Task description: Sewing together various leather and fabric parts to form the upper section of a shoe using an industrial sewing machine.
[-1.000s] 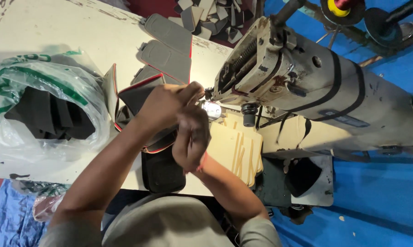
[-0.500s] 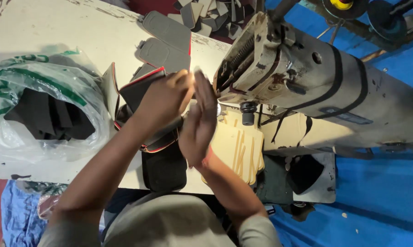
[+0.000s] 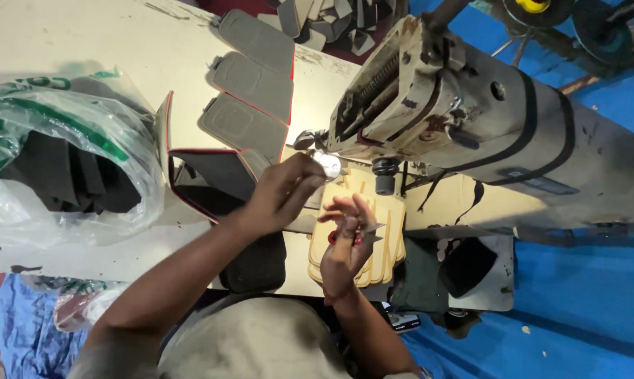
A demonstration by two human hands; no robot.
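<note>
Right hand [image 3: 346, 237] curled around small snips [image 3: 362, 234], red at the grip, blades pointing right. Left hand [image 3: 283, 193] raised just beside it, fingertips pinched near the bright lamp [image 3: 329, 165] under the sewing machine [image 3: 471, 119]; whatever was pinched too fine to make out, possibly thread. Hands close but apart. Beneath them, a stack of tan pieces [image 3: 384, 242], partly covered by the right hand. Left of the wrists, a dark panel with red edging [image 3: 215, 179], its lower part hidden by the left forearm. Beyond, three grey padded pieces [image 3: 250, 91] fanned across the table [image 3: 85, 42]. Far left, a clear bag [image 3: 64, 154] of dark foam cut-outs, cut off by the frame edge. Needle area lost in glare.
</note>
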